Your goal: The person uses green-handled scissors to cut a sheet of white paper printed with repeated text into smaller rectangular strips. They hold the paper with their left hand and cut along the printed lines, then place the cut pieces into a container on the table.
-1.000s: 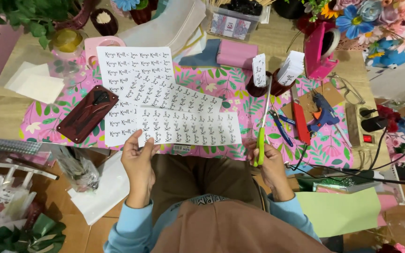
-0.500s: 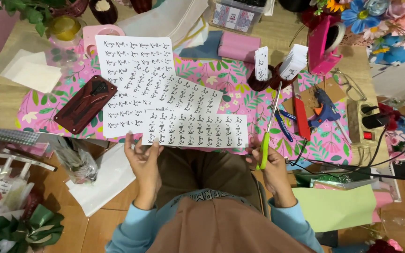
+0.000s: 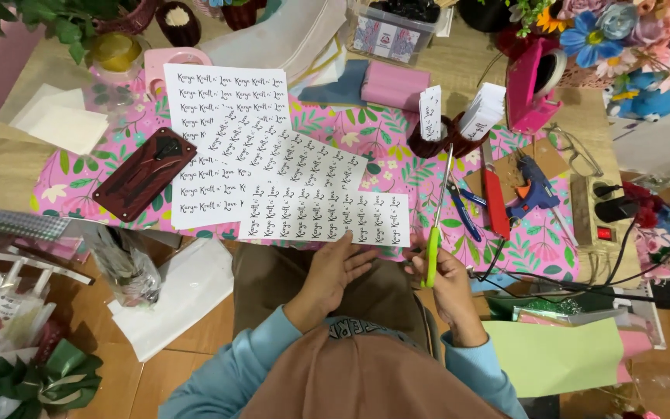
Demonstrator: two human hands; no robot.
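Observation:
My left hand lies open, fingers spread, at the near edge of a white printed label sheet, touching its lower border. Two more white printed sheets lie fanned under and behind it on the pink floral mat. My right hand grips the green handles of a pair of scissors, blades pointing away over the mat, just right of the front sheet. Blue sleeves cover both arms.
A dark red case lies left on the mat. A red cutter, blue glue gun, power strip, pink tape dispenser and artificial flowers sit right. White paper and light green card lie near my lap.
The front sheet has slid right and nearer to me. My left hand has moved from the sheet's left corner to its lower middle edge. The scissors stay in my right hand.

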